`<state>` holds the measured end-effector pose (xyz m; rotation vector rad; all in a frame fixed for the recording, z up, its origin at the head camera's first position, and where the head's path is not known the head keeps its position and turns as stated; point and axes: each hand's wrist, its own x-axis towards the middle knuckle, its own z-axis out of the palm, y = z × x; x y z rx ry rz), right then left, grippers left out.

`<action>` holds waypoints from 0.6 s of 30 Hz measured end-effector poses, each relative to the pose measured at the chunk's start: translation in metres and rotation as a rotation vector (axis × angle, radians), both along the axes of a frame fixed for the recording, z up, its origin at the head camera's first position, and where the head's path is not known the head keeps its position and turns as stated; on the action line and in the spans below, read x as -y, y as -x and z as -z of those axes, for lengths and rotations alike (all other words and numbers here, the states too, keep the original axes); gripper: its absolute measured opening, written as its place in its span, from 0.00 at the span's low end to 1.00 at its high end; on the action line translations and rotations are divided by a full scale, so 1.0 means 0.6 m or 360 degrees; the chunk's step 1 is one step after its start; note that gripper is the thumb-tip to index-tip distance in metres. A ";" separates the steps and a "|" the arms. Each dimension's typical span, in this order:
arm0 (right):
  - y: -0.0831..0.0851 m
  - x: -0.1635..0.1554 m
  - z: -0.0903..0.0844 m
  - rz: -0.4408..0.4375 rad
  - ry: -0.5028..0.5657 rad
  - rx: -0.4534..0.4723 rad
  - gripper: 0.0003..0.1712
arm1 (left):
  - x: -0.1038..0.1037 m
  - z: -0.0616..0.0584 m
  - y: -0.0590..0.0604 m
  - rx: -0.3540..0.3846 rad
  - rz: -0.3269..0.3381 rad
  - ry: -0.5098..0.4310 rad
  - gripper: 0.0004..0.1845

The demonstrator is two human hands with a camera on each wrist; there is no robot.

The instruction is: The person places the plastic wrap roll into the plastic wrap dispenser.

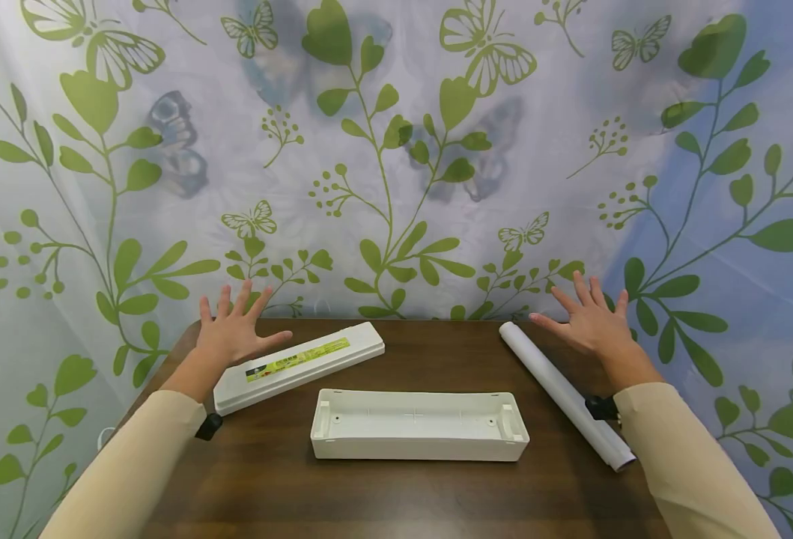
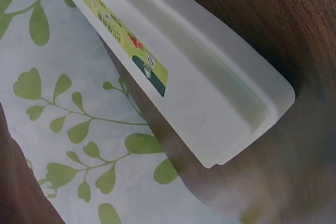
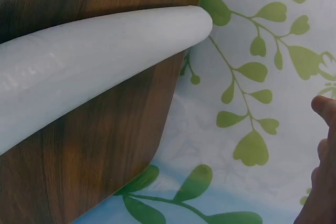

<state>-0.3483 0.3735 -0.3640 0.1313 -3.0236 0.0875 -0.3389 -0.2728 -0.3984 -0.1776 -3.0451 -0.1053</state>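
**Both hands splayed above the table, nothing held**

Fingers: left hand (image 1: 234, 329) has its fingers spread apart and straight, palm down, over the far left corner, just above the near-left end of the lid (image 1: 299, 365). Right hand (image 1: 588, 318) is the same, fingers fanned out, beside the far end of the roll (image 1: 564, 393). Whether either palm touches the wood I cannot tell. Neither hand grips anything.

Things: the lid lies slantwise along the left side, with a green-yellow label along it. The open tray (image 1: 418, 425) sits mid-table, hollow side up, apart from both lid and roll. The roll runs diagonally from the far right towards the near right edge.

Risks (judgement):
- Roll is round and unblocked; its near end lies close to the right edge. A brush from the right sleeve could send it off.
- The left-wrist view shows one lid (image 2: 210, 87) end close to the table edge; a nudge from the left forearm might tip it over.

Surface: table (image 1: 268, 479) of dark wood grain, rounded corners.

Room: curtain (image 1: 396, 150) printed with green leaves and butterflies hangs close behind and round both sides.
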 end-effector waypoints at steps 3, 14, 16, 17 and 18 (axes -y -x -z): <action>0.000 0.001 0.003 -0.0014 0.0004 -0.0010 0.60 | -0.005 0.002 -0.003 -0.0003 0.0006 0.0002 0.58; -0.022 0.012 0.011 -0.0033 -0.0019 -0.0041 0.59 | -0.012 0.018 -0.014 -0.0052 0.0031 0.0020 0.59; -0.029 0.013 0.013 -0.0032 -0.0011 -0.0061 0.58 | -0.012 0.023 -0.015 -0.0068 0.0045 0.0012 0.58; -0.033 0.014 0.015 -0.0031 -0.0008 -0.0073 0.58 | -0.012 0.026 -0.016 -0.0080 0.0051 0.0012 0.58; -0.037 0.014 0.016 -0.0036 -0.0007 -0.0083 0.57 | -0.012 0.029 -0.016 -0.0089 0.0059 0.0005 0.58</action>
